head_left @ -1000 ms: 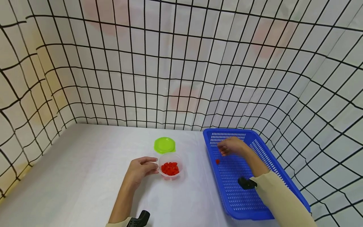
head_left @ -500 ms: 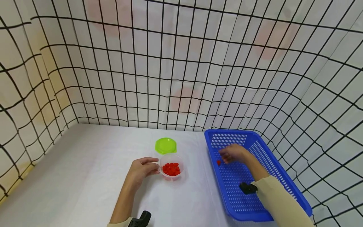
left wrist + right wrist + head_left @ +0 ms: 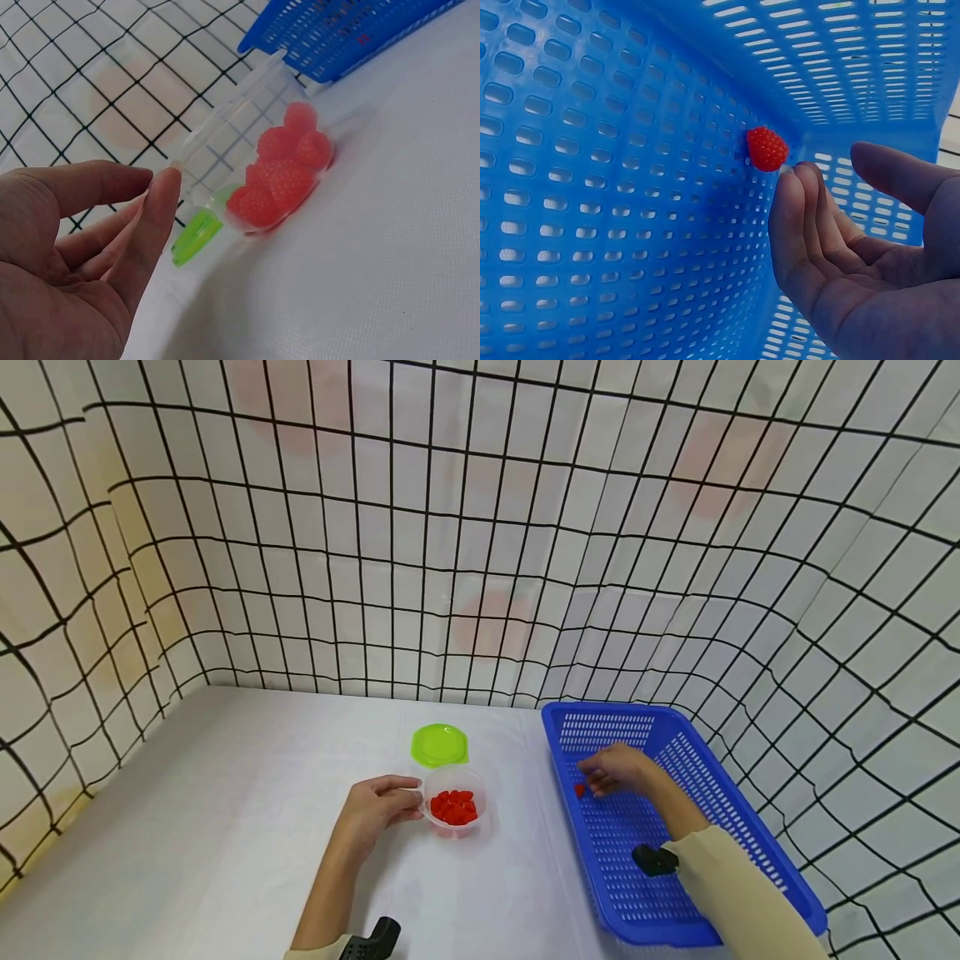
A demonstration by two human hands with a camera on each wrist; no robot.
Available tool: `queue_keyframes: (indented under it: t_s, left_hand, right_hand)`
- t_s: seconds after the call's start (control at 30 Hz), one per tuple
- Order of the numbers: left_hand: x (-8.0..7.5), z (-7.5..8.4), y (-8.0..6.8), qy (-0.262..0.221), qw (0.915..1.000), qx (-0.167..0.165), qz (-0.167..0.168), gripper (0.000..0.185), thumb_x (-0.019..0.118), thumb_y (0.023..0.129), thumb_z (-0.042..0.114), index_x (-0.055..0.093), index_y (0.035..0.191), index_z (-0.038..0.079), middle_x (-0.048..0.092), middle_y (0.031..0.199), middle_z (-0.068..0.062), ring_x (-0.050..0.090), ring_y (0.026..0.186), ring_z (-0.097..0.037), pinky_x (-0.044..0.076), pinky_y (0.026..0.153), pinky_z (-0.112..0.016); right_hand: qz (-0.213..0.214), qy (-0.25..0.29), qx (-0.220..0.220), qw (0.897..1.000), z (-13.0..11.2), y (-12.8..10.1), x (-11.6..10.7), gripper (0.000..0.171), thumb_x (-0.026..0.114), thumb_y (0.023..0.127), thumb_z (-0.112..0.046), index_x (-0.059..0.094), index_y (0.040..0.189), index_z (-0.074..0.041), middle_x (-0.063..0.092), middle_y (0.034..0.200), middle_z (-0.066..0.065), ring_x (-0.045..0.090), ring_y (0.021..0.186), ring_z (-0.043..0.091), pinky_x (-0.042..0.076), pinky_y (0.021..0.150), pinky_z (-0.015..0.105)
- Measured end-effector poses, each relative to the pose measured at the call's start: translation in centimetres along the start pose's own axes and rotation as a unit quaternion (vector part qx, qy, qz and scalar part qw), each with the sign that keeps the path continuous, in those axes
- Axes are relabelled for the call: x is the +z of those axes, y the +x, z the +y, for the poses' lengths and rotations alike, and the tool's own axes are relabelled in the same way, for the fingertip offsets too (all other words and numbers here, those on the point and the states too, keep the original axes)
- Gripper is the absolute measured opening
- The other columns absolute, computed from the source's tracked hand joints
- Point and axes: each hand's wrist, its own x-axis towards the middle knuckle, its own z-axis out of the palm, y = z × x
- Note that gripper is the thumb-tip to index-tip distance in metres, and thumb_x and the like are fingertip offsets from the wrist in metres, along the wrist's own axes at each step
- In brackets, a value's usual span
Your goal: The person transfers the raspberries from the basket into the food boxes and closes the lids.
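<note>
A clear plastic tub (image 3: 232, 124) holding several red raspberries (image 3: 453, 808) stands on the white-covered table. My left hand (image 3: 377, 810) pinches the tub's rim at its left side between thumb and fingertips. Inside the blue basket (image 3: 626, 885), at its left wall, lies a single red raspberry (image 3: 766, 148). Reaching down into that basket is my right hand (image 3: 617, 768). In the right wrist view its fingertips (image 3: 789, 184) are right beside the raspberry, while the thumb is spread apart and nothing lies between them.
Just behind the tub lies a bright green lid (image 3: 439, 745) on the white tabletop (image 3: 255, 810). The perforated basket takes up the right side, its raised walls around my right hand. Black wire mesh (image 3: 420, 577) over white sheeting encloses the back and sides.
My right hand has come down a little in the basket, closer to the raspberry, which has turned slightly. The left hand keeps its hold on the tub. The head view has shifted slightly.
</note>
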Motion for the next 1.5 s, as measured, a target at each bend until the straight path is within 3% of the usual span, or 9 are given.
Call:
queue_keyframes:
  t_s: [0.23, 0.53, 0.73, 1.5]
  left_hand:
    - [0.0, -0.4, 0.1, 0.003, 1.0000, -0.001, 0.000, 0.028, 0.074, 0.091, 0.009, 0.071, 0.117, -0.003, 0.077, 0.092, -0.015, 0.073, 0.075, -0.022, 0.064, 0.077, -0.032]
    - [0.1, -0.4, 0.1, 0.003, 1.0000, -0.001, 0.001, 0.028, 0.073, 0.091, 0.008, 0.071, 0.117, -0.002, 0.077, 0.094, -0.016, 0.074, 0.075, -0.022, 0.064, 0.076, -0.032]
    - [0.0, -0.4, 0.1, 0.000, 1.0000, 0.002, 0.002, 0.027, 0.073, 0.091, 0.008, 0.072, 0.116, -0.003, 0.077, 0.093, -0.015, 0.074, 0.075, -0.022, 0.064, 0.076, -0.031]
    - [0.0, -0.2, 0.1, 0.000, 1.0000, 0.003, 0.003, 0.025, 0.073, 0.092, 0.007, 0.072, 0.114, -0.003, 0.077, 0.092, -0.015, 0.074, 0.075, -0.021, 0.064, 0.076, -0.032]
  right_hand:
    - [0.002, 0.002, 0.008, 1.000, 0.5, 0.3, 0.1, 0.025, 0.062, 0.100, -0.015, 0.063, 0.109, 0.008, 0.065, 0.082, 0.010, 0.064, 0.068, 0.018, 0.062, 0.073, 0.033]
    - [-0.018, 0.005, 0.026, 0.999, 1.3, 0.6, 0.2, 0.028, 0.061, 0.100, -0.015, 0.067, 0.114, 0.009, 0.066, 0.082, 0.010, 0.063, 0.067, 0.017, 0.062, 0.071, 0.031]
    - [-0.033, 0.013, 0.034, 0.999, 1.4, 0.8, 0.2, 0.025, 0.063, 0.099, -0.015, 0.069, 0.109, 0.007, 0.066, 0.081, 0.009, 0.063, 0.066, 0.016, 0.062, 0.069, 0.028]
    - [-0.020, 0.007, 0.046, 0.999, 1.6, 1.0, 0.5, 0.021, 0.069, 0.094, -0.014, 0.072, 0.103, 0.005, 0.069, 0.083, 0.010, 0.065, 0.068, 0.017, 0.063, 0.072, 0.030]
